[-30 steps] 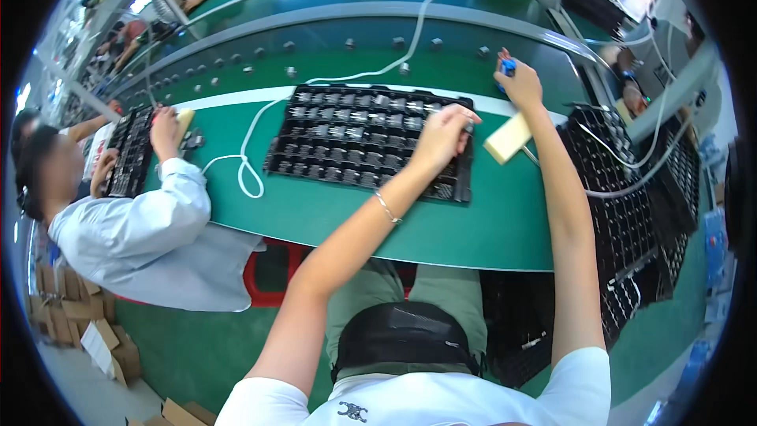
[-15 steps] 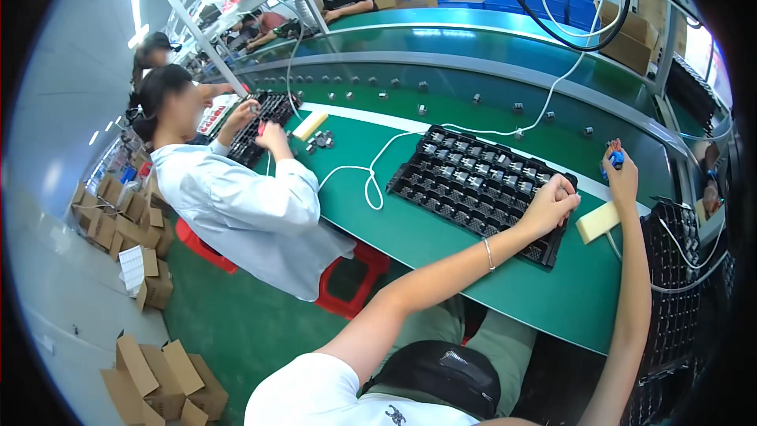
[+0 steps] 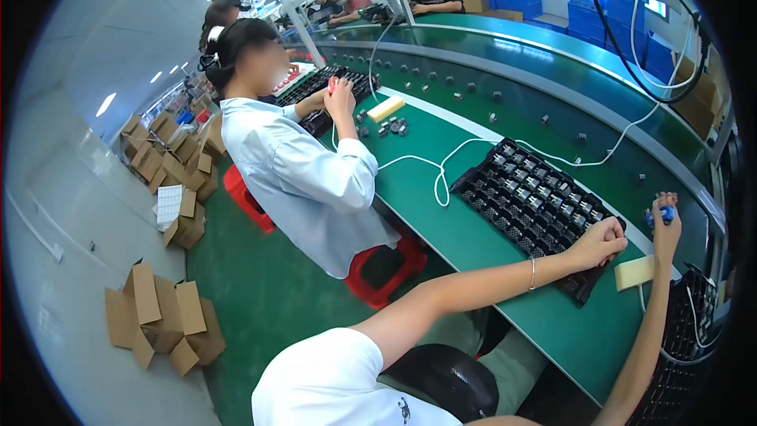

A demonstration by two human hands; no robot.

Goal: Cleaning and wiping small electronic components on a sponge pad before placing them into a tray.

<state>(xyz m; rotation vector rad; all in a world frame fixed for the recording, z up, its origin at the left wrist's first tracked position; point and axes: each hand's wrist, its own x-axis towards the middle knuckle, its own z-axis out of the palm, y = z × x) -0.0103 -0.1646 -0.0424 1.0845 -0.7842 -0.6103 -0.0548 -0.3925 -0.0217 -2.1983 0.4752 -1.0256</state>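
Note:
My left hand point(image 3: 598, 244) is at the right end of a black compartmented tray point(image 3: 493, 203), fingers curled together in a pinch. What they hold, if anything, is hidden. Small metal-and-black parts point(image 3: 538, 203) fill several of the tray's pockets, mostly along its far side. Further right, my right hand point(image 3: 667, 230) is raised near the conveyor's edge, its fingers closed round a small blue object point(image 3: 661, 215) whose kind I cannot make out. Beside my right forearm lies a cream block point(image 3: 634, 274) on the green bench point(image 3: 524, 312).
A green conveyor point(image 3: 473, 79) carries spaced small parts beyond the bench. At left, a co-worker point(image 3: 303, 150) handles a red object point(image 3: 334, 84). A white cable point(image 3: 443, 181) loops near the tray. Cardboard boxes point(image 3: 162, 315) and a red stool point(image 3: 386, 268) stand on the floor.
The view has swung left, so the scene sits further right. My left hand stays at the tray's right end, and my right still grips the blue object. The co-worker's hands have come together.

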